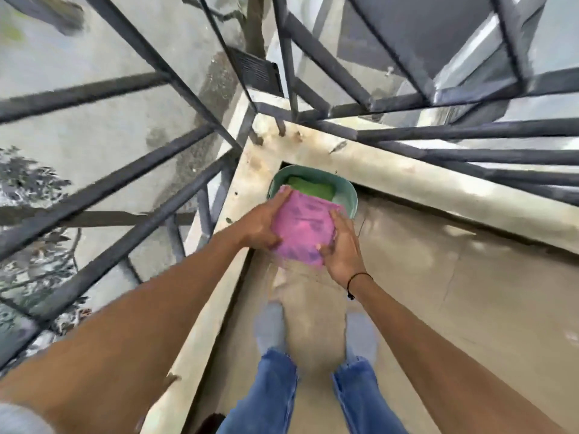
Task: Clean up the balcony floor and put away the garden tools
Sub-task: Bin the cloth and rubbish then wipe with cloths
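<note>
Head view: pink cloth (303,228) (dark-smudged) gripped by both hands.

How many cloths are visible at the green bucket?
2. The pink cloth is held by the left hand and right hand above the green bucket. The green cloth lies inside it. More may be hidden underneath.

The tan balcony floor (438,308) bears a green bucket (347,191) in its railed corner.
</note>
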